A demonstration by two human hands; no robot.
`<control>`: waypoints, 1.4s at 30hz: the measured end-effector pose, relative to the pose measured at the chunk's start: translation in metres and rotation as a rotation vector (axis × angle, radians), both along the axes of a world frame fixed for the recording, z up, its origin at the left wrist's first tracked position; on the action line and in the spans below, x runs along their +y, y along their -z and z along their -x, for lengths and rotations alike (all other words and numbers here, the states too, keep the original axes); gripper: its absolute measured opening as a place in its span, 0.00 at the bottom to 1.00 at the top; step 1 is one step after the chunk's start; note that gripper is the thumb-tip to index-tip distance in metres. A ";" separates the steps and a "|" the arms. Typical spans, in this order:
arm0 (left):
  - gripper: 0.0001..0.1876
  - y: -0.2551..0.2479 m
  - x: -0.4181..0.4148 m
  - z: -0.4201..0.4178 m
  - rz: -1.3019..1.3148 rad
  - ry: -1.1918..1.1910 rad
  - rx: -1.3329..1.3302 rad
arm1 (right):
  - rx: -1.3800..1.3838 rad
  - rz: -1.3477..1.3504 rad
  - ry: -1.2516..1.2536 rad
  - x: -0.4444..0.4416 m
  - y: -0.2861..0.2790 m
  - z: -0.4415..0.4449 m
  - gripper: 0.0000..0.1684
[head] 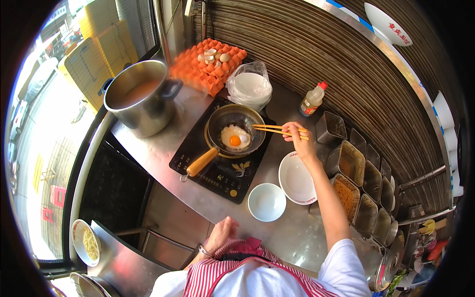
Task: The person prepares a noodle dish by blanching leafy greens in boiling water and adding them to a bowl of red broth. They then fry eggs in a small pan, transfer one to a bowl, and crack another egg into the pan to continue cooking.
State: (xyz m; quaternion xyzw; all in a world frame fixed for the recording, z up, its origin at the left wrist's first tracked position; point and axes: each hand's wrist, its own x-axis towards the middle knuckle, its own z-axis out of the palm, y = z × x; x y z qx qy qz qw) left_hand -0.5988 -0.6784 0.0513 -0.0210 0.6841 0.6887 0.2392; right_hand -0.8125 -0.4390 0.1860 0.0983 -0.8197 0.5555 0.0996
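Note:
My right hand [298, 139] grips a pair of wooden chopsticks [271, 127], their tips over the right side of a small frying pan [216, 130]. A fried egg [227, 134] with a whole orange yolk lies in the pan. The pan stands on a black induction cooker [193, 150], its wooden handle [202, 162] pointing towards the lower left. No hand is on that handle. My left hand [223, 233] hangs empty by the counter's front edge, its fingers loosely extended. Nearest to my right forearm are a white oval bowl [297, 180] and a small round bowl [267, 202].
A large steel pot [148, 118] with reddish liquid stands left. Behind are orange egg trays [207, 80] with eggshells, bagged white bowls [249, 87] and a red-capped bottle [312, 99]. Several seasoning containers [347, 163] line the right. A noodle bowl [89, 243] sits lower left.

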 end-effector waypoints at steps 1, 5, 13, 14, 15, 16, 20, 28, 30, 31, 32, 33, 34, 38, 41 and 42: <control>0.30 0.000 0.000 0.000 -0.002 0.004 0.001 | 0.020 -0.013 -0.018 0.000 0.006 0.003 0.17; 0.28 -0.005 -0.001 -0.001 -0.034 0.001 -0.019 | 0.022 -0.004 -0.080 0.001 0.029 0.011 0.17; 0.28 0.002 -0.003 -0.004 -0.051 -0.036 -0.018 | -0.144 0.294 0.051 0.017 0.040 0.017 0.23; 0.28 0.002 -0.002 -0.004 -0.050 -0.032 -0.023 | -0.169 0.332 0.067 0.019 0.040 0.018 0.24; 0.28 0.002 -0.003 -0.004 -0.048 -0.029 -0.028 | -0.169 0.338 0.079 0.020 0.039 0.019 0.25; 0.27 0.003 -0.003 -0.004 -0.046 -0.026 -0.033 | -0.169 0.344 0.093 0.021 0.037 0.020 0.25; 0.30 0.003 -0.002 -0.002 0.012 -0.019 -0.031 | -0.086 0.264 0.112 0.020 0.028 0.025 0.24; 0.30 0.003 -0.001 0.000 0.041 -0.008 -0.030 | -0.041 0.164 0.012 0.012 0.038 0.031 0.23; 0.30 0.004 -0.001 0.000 0.042 -0.012 -0.033 | -0.047 0.235 0.047 0.014 0.042 0.030 0.25; 0.30 0.005 -0.001 0.000 0.042 -0.012 -0.035 | -0.075 0.280 0.077 0.015 0.044 0.030 0.25; 0.30 0.007 -0.001 0.000 0.038 -0.012 -0.038 | -0.103 0.324 0.108 0.016 0.046 0.030 0.26; 0.30 0.009 -0.001 0.000 0.034 -0.010 -0.040 | -0.131 0.368 0.140 0.018 0.049 0.031 0.27; 0.30 0.010 -0.001 0.001 0.029 -0.009 -0.042 | -0.144 0.396 0.163 0.019 0.054 0.032 0.29; 0.31 0.009 0.000 0.001 0.026 -0.002 -0.045 | -0.246 0.549 0.243 0.021 0.062 0.033 0.31; 0.31 0.008 0.000 0.002 0.031 0.002 -0.044 | -0.305 0.622 0.256 0.025 0.063 0.036 0.34; 0.31 0.005 0.000 0.003 0.034 0.004 -0.041 | -0.313 0.627 0.248 0.027 0.064 0.038 0.35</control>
